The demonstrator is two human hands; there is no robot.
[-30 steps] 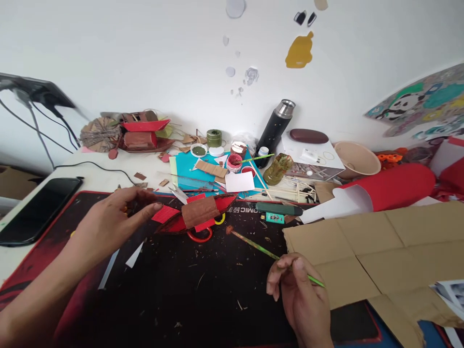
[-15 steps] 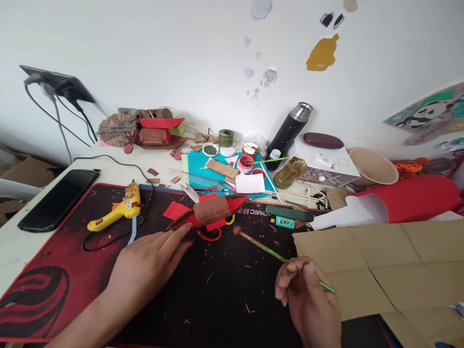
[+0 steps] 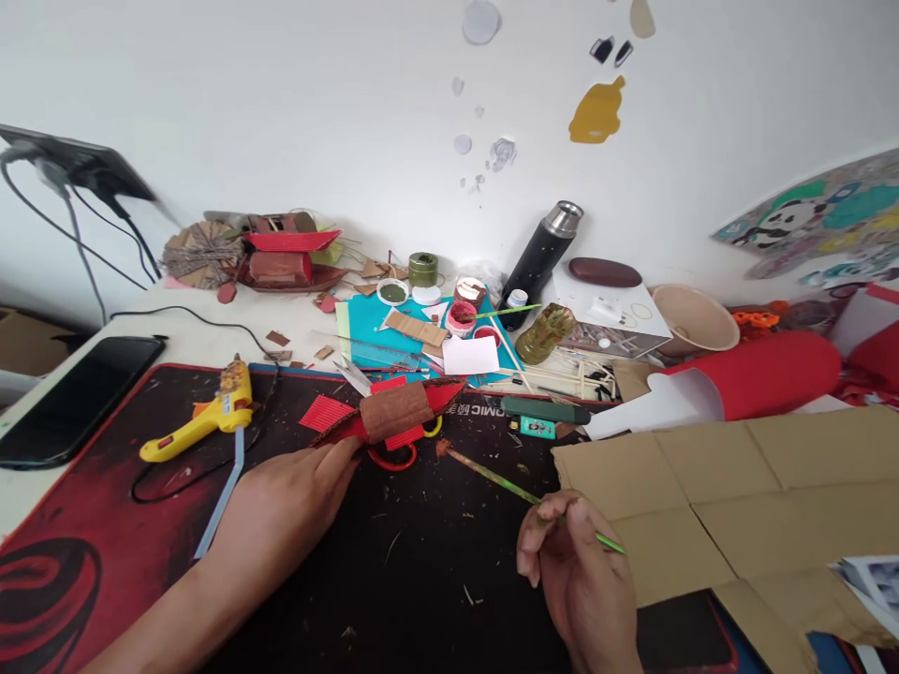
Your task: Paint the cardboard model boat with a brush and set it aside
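A small red paper boat with a brown corrugated cover (image 3: 393, 414) lies on the black and red desk mat (image 3: 393, 562). My left hand (image 3: 285, 501) rests flat on the mat, fingers stretched toward the boat's left end and touching its edge. Lower right, my right hand (image 3: 580, 576) pinches a thin green paintbrush (image 3: 520, 489). The brush's brown-tipped head points up left, just right of the boat. Red-handled scissors (image 3: 393, 457) lie partly under the boat.
A yellow glue gun (image 3: 200, 421) lies left on the mat, a black phone (image 3: 66, 398) beyond it. Paint pots (image 3: 455, 314), a black flask (image 3: 537, 260), paper scraps and another boat model (image 3: 281, 253) crowd the back. Flat cardboard (image 3: 737, 487) and a red roll (image 3: 751, 374) fill the right.
My left hand let go of the boat's left end and dropped flat onto the mat, uncovering the glue gun. The boat now lies on the mat. My right hand kept the brush almost still.
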